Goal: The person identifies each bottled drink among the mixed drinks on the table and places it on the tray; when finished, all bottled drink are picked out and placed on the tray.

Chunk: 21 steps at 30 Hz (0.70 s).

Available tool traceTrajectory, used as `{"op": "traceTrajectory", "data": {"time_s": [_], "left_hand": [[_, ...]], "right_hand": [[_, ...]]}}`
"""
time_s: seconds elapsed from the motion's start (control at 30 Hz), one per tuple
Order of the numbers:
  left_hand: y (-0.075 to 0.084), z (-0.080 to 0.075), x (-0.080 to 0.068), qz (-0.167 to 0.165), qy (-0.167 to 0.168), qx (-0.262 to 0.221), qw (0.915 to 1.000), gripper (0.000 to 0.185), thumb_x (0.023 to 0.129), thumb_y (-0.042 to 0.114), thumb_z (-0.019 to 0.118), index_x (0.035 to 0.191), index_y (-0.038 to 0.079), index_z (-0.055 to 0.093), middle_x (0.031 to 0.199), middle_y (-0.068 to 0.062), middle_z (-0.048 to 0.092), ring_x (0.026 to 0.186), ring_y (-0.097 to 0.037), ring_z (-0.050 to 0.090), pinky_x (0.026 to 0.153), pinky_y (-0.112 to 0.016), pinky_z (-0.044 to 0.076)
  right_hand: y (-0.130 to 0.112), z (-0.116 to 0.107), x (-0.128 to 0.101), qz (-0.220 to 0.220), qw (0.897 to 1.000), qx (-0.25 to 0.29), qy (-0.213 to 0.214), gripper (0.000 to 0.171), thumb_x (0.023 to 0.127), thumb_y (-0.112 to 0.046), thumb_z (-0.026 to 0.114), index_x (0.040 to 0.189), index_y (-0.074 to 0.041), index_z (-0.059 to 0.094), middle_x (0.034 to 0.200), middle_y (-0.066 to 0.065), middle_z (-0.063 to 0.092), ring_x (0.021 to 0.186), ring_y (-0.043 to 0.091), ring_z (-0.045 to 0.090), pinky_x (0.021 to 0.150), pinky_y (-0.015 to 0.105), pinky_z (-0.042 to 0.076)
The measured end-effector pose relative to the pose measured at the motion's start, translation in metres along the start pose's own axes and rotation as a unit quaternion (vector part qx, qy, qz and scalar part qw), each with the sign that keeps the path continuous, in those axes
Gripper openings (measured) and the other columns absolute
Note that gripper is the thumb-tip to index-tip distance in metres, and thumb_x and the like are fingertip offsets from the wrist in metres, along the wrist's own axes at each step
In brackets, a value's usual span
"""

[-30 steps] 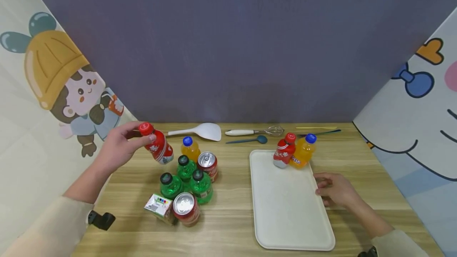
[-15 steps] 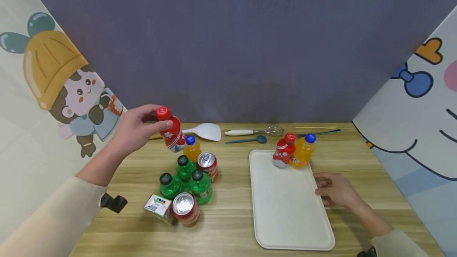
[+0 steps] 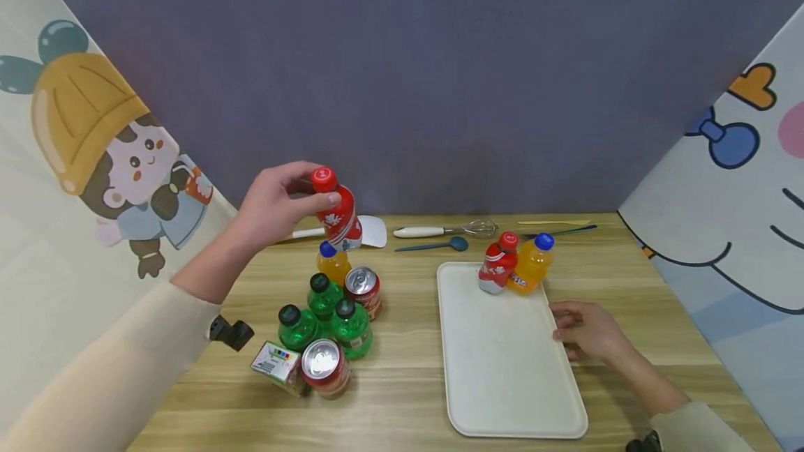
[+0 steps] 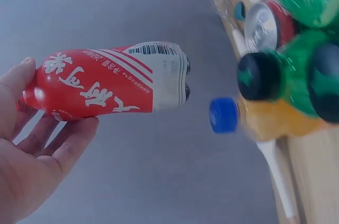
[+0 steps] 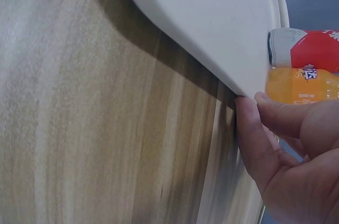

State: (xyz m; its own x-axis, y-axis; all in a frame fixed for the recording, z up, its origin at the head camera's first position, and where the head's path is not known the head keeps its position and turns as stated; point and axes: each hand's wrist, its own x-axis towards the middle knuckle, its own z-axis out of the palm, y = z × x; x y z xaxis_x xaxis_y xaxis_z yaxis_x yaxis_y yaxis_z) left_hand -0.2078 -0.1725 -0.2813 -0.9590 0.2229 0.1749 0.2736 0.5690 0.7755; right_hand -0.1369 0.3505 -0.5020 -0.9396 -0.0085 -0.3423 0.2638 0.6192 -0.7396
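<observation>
The left hand [image 3: 276, 204] has its grip wrapped round the upper part of a raised red bottle [image 3: 342, 218], tilted above the table [image 3: 402, 396]. The right hand [image 3: 587, 332] pinches the right rim of a white tray [image 3: 502, 361], where a second red bottle [image 3: 496, 268] and an orange bottle [image 3: 531, 265] stand at the far end.

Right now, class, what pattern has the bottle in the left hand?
The bottle is mainly red with white writing and stripes, clearest in the left wrist view.

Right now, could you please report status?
Right hand pinching edge of cream rectangular tray. Left hand holding red-capped red plastic bottle aloft. Possible obstacle: blue-capped orange plastic bottle nearby.
</observation>
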Motion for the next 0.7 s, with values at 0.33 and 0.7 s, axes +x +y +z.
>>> {"op": "traceTrajectory", "data": {"time_s": [0.33,0.7], "left_hand": [[0.023,0.034,0.024,0.031,-0.043,-0.037,0.9979,0.038,0.093,0.030,0.079,0.126,0.016,0.068,0.119,-0.003,0.071,0.108,-0.023,0.066,0.086,-0.043,0.061],[0.040,0.095,0.051,0.065,-0.118,-0.052,0.9896,0.033,0.093,0.026,0.079,0.123,0.014,0.069,0.116,-0.001,0.070,0.106,-0.021,0.069,0.089,-0.038,0.060]], "right_hand": [[0.000,0.000,-0.002,0.001,1.000,-0.003,0.002,0.058,0.087,0.002,0.077,0.140,0.006,0.055,0.104,0.017,0.067,0.074,0.021,0.067,0.059,0.038,0.062],[-0.006,0.000,-0.004,-0.007,1.000,-0.023,0.009,0.056,0.088,0.000,0.077,0.139,0.006,0.056,0.103,0.017,0.067,0.073,0.021,0.066,0.058,0.037,0.062]]}}
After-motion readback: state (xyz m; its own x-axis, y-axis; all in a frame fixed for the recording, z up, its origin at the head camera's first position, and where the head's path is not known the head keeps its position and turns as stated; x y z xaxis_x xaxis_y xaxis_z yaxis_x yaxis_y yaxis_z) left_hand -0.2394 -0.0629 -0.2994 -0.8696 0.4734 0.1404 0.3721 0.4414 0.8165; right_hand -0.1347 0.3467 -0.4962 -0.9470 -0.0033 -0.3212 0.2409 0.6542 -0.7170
